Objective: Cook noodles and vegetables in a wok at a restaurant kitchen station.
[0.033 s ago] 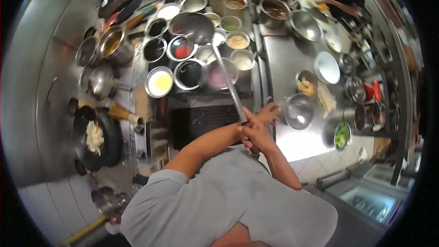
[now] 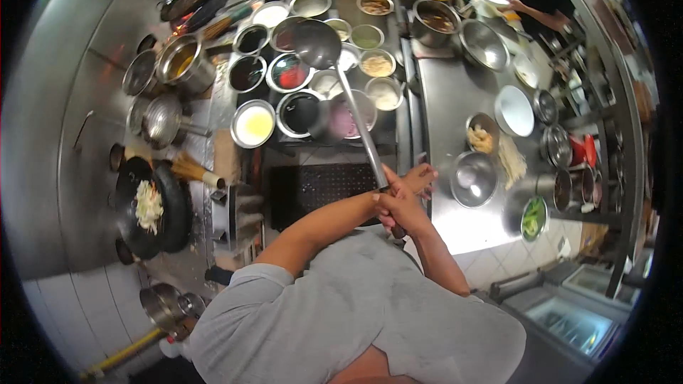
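My right hand (image 2: 401,208) is closed round the dark end of a long-handled ladle (image 2: 361,128). The ladle slants away to the far left, and its round dark bowl (image 2: 317,44) hangs over a cluster of seasoning pots. My left forearm crosses in front of me, under the ladle handle. Beyond the right wrist, my left hand (image 2: 420,178) reaches out near the steel counter's edge, fingers apart and nothing seen in it. Below the ladle are a pot of dark liquid (image 2: 299,114), a pot with something red (image 2: 290,73) and a bowl of yellow liquid (image 2: 254,124).
At left, a wok (image 2: 135,203) holds pale shredded food beside a bamboo brush (image 2: 192,169). Flames show under a far-left wok (image 2: 188,7). The right counter (image 2: 445,92) carries a steel bowl (image 2: 474,179), noodles (image 2: 511,160) and greens (image 2: 533,219). Another person's arm (image 2: 537,14) reaches in at far right.
The whole view has shifted slightly, with the pots and counter sitting a little further right. My hands and the ladle keep nearly the same pose.
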